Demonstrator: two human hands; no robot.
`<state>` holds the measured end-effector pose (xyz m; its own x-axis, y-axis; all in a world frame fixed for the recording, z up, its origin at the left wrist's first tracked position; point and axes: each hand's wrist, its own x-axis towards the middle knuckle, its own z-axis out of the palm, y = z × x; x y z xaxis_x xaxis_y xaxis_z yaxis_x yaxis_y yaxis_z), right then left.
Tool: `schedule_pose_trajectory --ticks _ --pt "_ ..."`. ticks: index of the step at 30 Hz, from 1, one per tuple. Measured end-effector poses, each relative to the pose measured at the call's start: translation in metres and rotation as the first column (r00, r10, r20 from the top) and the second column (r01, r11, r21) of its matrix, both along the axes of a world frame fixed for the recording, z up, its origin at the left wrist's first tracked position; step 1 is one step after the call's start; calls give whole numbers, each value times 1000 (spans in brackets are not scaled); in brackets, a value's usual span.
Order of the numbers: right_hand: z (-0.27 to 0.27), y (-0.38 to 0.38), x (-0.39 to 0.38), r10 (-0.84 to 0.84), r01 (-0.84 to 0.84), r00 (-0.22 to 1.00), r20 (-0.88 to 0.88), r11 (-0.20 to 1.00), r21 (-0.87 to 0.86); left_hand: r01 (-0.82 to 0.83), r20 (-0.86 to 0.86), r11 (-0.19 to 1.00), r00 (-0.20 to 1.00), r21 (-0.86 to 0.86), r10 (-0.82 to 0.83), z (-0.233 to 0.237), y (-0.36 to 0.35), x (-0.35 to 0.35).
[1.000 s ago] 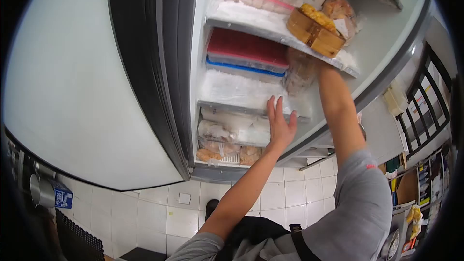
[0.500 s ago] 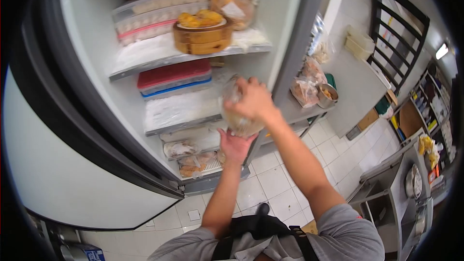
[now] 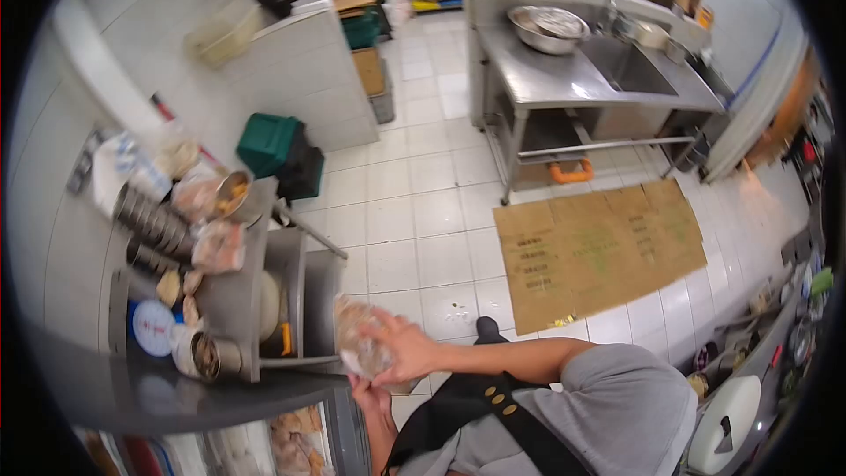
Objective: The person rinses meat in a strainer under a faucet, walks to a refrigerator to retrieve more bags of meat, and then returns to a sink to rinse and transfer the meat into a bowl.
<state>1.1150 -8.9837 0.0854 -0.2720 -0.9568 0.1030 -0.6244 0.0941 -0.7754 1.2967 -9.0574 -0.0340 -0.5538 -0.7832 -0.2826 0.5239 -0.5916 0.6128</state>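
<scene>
A clear plastic bag [image 3: 357, 335] with pale, pinkish food inside is held between my two hands, in front of my body. My right hand [image 3: 404, 351] lies over its side with the fingers wrapped round it. Under its lower end my left hand [image 3: 372, 395] grips the bag, partly hidden by the bag and my right hand. What the food is I cannot make out. The open freezer [image 3: 344, 427], with bagged food on its shelves, is just below and to the left of my hands.
A metal table [image 3: 264, 291] at left carries bags, a metal bowl, tins and a blue scale [image 3: 154, 326]. Flat cardboard [image 3: 599, 256] lies on the tiled floor. Beyond it stands a steel sink table [image 3: 564, 79] with bowls. A green bin [image 3: 269, 141] stands near a low wall.
My view has swung right, away from the freezer shelves toward the floor and sink. The bag has come out from the freezer front, still in both hands.
</scene>
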Motion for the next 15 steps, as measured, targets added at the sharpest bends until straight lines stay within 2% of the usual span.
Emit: schedule_pose_trajectory --ticks 2,4,5,6,7,8,9,10,11,12,13,14,15 --pt "-21 28 -88 -191 193 981 32 972 -131 180 149 983 973 -23 -175 2 -4 -99" --pt "-47 59 -178 -430 469 818 383 883 -9 335 442 942 841 28 -313 55 4 -205" --pt "-60 75 -233 -392 488 690 609 873 8 427 525 904 770 -4 -362 77 5 -255" --pt "-39 103 -271 -286 608 345 894 794 20 556 471 801 780 -223 -411 103 9 -306" --pt "-74 130 -318 -45 631 117 992 775 -39 675 417 681 727 -285 -545 123 8 -347" --pt "-30 151 -335 84 592 56 995 800 -100 636 369 656 771 -407 -519 138 14 -376" --pt "-31 163 -365 38 701 168 985 698 -146 622 287 667 782 -409 -553 145 8 -392" --pt "-24 175 -394 155 729 140 978 652 -208 624 279 701 781 -346 -558 145 -11 -406" --pt "-7 176 -427 167 740 200 965 620 -261 622 265 731 783 -282 -563 138 -38 -418" --pt "-2 175 -469 245 614 311 918 685 -391 470 295 858 866 -207 -403 123 -79 -417" --pt "-3 180 -503 76 819 174 982 543 -187 348 333 927 898 -137 -288 99 -125 -414" --pt "3 181 -533 86 827 188 978 524 -205 138 378 982 922 -130 -80 68 -171 -405" --pt "3 183 -566 52 841 214 975 498 -211 -78 400 997 915 23 62 41 -228 -387"
